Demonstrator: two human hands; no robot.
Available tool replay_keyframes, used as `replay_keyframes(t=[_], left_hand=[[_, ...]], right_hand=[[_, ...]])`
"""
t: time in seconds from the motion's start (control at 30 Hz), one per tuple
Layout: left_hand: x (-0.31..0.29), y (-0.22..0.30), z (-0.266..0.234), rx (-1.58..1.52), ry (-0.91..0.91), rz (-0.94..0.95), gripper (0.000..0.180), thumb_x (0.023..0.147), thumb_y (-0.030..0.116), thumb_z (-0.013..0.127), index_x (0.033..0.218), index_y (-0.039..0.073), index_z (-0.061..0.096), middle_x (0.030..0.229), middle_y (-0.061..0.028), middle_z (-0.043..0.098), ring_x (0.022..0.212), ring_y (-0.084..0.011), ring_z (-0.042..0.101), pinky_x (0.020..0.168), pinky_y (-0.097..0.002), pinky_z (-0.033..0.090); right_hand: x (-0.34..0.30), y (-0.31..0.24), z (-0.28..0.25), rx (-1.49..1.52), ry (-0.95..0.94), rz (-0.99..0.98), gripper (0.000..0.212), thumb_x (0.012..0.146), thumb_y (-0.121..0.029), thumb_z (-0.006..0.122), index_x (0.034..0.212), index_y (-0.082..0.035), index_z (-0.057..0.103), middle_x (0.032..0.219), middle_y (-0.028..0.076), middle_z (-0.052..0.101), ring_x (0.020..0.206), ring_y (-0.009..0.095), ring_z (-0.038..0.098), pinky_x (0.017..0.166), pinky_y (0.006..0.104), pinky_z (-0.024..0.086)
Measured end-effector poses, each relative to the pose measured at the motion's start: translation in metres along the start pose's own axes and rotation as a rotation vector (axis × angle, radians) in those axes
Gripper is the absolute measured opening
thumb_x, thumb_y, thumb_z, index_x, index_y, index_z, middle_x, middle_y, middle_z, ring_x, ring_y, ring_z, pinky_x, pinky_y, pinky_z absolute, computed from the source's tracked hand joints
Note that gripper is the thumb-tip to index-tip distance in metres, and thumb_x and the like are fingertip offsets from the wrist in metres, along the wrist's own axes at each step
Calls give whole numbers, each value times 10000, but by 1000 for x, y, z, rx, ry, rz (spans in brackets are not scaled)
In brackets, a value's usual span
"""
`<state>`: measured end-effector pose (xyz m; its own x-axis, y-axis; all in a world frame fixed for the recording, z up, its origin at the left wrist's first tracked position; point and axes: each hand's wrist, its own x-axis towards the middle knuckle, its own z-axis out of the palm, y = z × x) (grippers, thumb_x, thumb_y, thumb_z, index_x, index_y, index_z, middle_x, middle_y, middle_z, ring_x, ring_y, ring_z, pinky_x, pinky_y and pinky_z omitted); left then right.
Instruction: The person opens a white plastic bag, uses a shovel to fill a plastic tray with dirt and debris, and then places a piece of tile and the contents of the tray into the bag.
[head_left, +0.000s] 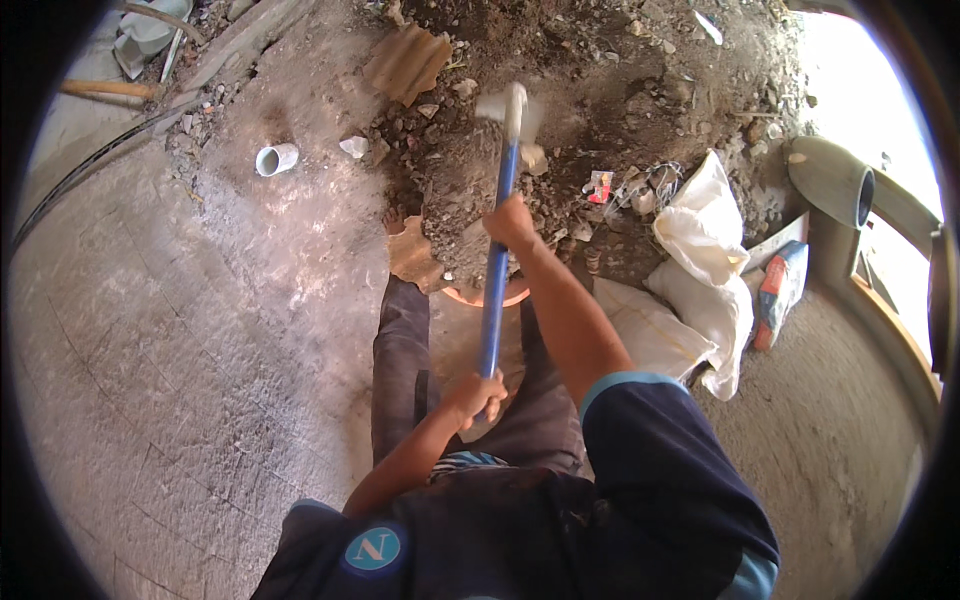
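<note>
A hoe with a blue handle (497, 270) slants up and away in front of me. Both of my hands are wrapped around it. My left hand (477, 398) grips the near end of the handle, and my right hand (511, 222) is closed higher up the shaft. The pale hoe head (514, 108) is smeared by motion over the dirt and rubble (590, 110). Below my right hand, between my legs, shows the orange rim of a container (512, 294), with dirt behind it. What the container looks like otherwise is hidden.
White sacks (690, 280) and a blue and orange bag (781, 290) lie to the right, near a wide grey pipe (832, 182). A short white pipe piece (277, 159) lies left. Broken corrugated pieces (410, 63) rest on the dirt; a black cable (90, 160) runs along the far left.
</note>
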<state>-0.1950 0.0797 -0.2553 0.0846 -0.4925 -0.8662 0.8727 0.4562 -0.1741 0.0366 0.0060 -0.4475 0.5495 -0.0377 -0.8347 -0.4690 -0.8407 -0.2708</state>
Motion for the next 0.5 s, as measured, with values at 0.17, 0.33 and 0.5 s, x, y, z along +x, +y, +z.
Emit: replay_keyframes(t=[0.17,0.33,0.5], left_hand=[[-60,-28,-67,206,117,-105,127,780,18,635,754,77,526,551,-27,485,404,-124,434,398,-313,337],[-132,-36,-118,662,256,-198,123,708,54,698,762,56,587,573,-34,531,446,-132,480,429,-306,363],[-193,-59,-147,825,312,-294,217,682,101,683,874,4,651,676,-69,614,561,-156,560,516,-313,435]], right_hand=[[-69,31,48,212,75,68,534,750,-178,678,1126,103,424,981,275,633,914,408,659,796,427,535],[-139,73,114,408,162,32,526,729,-173,734,1067,76,417,898,250,606,808,387,639,730,436,515],[-223,56,122,677,-86,298,538,717,-175,750,1065,84,432,932,249,602,879,349,639,769,419,511]])
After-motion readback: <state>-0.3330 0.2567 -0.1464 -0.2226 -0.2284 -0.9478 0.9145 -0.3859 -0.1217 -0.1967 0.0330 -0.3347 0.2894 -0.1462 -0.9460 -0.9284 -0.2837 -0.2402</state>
